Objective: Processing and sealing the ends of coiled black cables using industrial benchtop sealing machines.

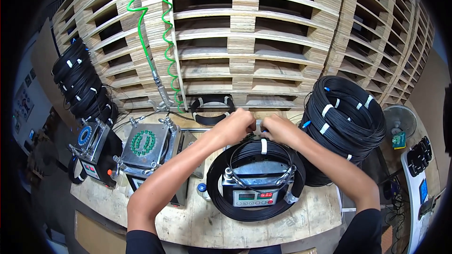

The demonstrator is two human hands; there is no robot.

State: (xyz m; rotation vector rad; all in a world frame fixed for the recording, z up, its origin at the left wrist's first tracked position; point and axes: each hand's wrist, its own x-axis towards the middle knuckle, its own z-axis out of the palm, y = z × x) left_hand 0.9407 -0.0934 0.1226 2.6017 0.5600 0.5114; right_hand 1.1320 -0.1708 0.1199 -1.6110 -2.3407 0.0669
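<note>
Both my arms reach over a bench-top machine with a digital display (252, 196). A coil of black cable (217, 196) is looped around it, bound with white ties. Behind the machine my left hand (241, 126) is closed in a pinch, its fingertips turned away. Close beside it on the right, my right hand (278, 128) is closed too, with a small bit of blue at its fingers. Whatever the fingertips hold is hidden or too small to name. Some small green pieces show just below the hands, at the machine's top.
Left stand two similar machines, one with a ring of green holders (142, 142), another with a blue ring (84, 135). Tall black cable stacks rise at right (346, 113) and far left (77, 82). A small bottle (202, 189) stands nearby. Green coiled air hoses (141, 23) hang before wooden pallets (245, 33).
</note>
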